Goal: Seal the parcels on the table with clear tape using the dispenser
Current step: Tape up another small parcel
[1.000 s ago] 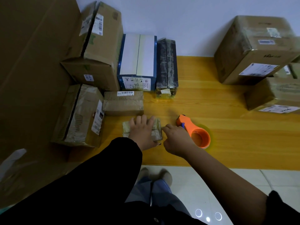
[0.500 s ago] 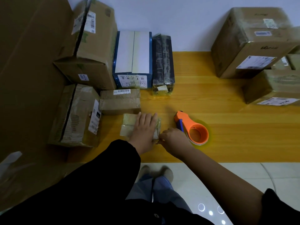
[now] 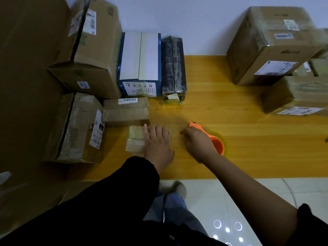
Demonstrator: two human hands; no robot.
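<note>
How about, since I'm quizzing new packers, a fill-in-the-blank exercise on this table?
1. The left hand rests flat on the small ____.
2. The right hand curls over the tape dispenser, coloured ____.
3. The white-topped box by the wall has ____ sides.
Missing words: parcel; orange; blue.

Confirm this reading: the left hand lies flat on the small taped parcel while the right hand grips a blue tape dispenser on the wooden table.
Not quite. The tape dispenser is orange, not blue, as the head view shows. The rest holds: the left hand lies flat on the small taped parcel while the right hand grips the dispenser on the wooden table.
</note>
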